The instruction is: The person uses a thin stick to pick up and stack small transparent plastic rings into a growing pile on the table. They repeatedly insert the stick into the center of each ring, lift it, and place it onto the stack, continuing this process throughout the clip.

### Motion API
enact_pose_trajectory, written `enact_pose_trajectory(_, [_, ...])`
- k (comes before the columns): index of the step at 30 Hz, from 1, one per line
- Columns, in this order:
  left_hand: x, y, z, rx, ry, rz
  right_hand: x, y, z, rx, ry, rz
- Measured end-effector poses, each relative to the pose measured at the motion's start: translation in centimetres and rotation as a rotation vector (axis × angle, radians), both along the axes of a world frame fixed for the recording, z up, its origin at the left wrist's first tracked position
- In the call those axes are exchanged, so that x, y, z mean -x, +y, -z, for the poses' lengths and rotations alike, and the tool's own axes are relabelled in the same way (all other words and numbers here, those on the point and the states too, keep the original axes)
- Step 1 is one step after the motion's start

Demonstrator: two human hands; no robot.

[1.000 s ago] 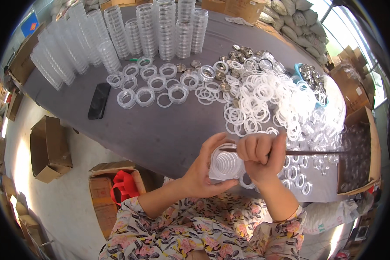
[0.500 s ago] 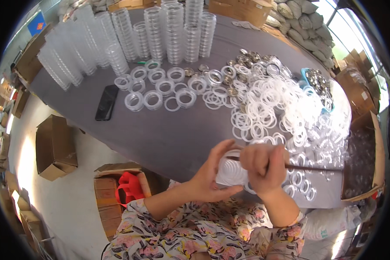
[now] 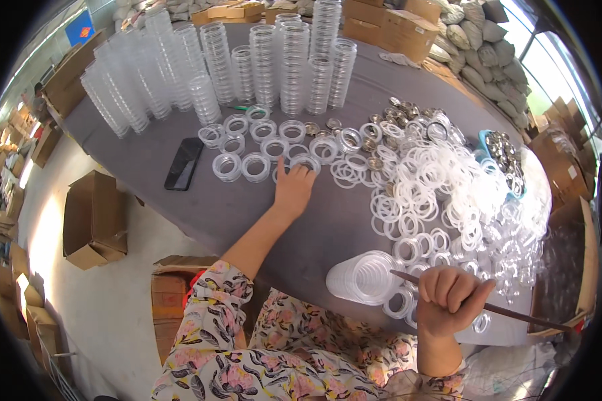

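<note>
My left hand [image 3: 293, 192] reaches far over the table, its thumb and fingers curled around a clear plastic ring [image 3: 306, 160] in a cluster of similar round pieces. Part of that ring is hidden by the fingers. Closed in a fist, my right hand [image 3: 448, 299] grips a thin brown stick [image 3: 515, 315]. The stick's left end is at the mouth of a row of nested clear round plastic pieces [image 3: 344, 279], lying on its side near the table's front edge. More clear rings [image 3: 398, 304] lie between this row and my right hand.
Tall stacks of clear round pieces [image 3: 294, 70] stand along the back. A black phone [image 3: 183, 164] lies at the left. White rings [image 3: 441, 177] and small metal parts heap up at the right, beside a blue container [image 3: 485, 144]. Cardboard boxes [image 3: 95, 220] flank the grey table [image 3: 231, 207].
My left hand has let go of the nested clear pieces and moved away to the ring cluster. My right hand, still gripping the stick, has moved right and down. The view has shifted.
</note>
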State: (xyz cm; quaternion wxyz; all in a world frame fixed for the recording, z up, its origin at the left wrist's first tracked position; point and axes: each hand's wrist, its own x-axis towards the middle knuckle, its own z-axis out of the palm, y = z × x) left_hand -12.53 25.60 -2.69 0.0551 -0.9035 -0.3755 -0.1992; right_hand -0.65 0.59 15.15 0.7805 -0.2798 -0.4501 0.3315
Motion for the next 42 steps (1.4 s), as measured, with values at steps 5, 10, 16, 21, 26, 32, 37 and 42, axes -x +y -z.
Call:
enact_pose_trajectory(5, [0.8, -5.2, -7.0, 0.162, -0.711, 0.359, -1.3, -0.6, -0.1, -0.045, -0.034, 0.055])
enact_pose_trajectory(10, [3.9, -12.1, -15.0, 0.169, -0.485, 0.986, -1.5, -1.1, -0.6, -0.056, 0.01, 0.074])
enact_pose_trajectory(16, [3.7, -12.5, -15.3, 0.186, -0.282, 1.102, -0.9, -1.6, -2.0, -0.088, 0.056, 0.001])
enact_pose_trajectory(21, [2.2, -15.3, -12.7, 0.687, -0.774, 0.808, 0.7, -0.9, -1.4, 0.121, 0.205, -0.192])
enact_pose_trajectory(26, [0.7, -15.9, -10.8, 1.118, -0.862, 0.886, 1.4, 1.5, -0.4, 0.145, 0.232, -0.297])
enact_pose_trajectory(32, [0.7, -15.9, -10.8, 1.173, -0.945, 0.886, -0.6, 3.4, -1.0, 0.127, -0.126, -0.137])
enact_pose_trajectory(37, [0.7, -16.0, -10.4, 1.097, -0.889, 0.835, -0.3, 0.7, -3.3, 0.416, -0.154, -0.186])
enact_pose_trajectory(42, [0.8, -16.3, -10.5, 1.083, -0.875, 0.854, 0.8, 1.8, -2.5, 0.422, 0.237, -0.345])
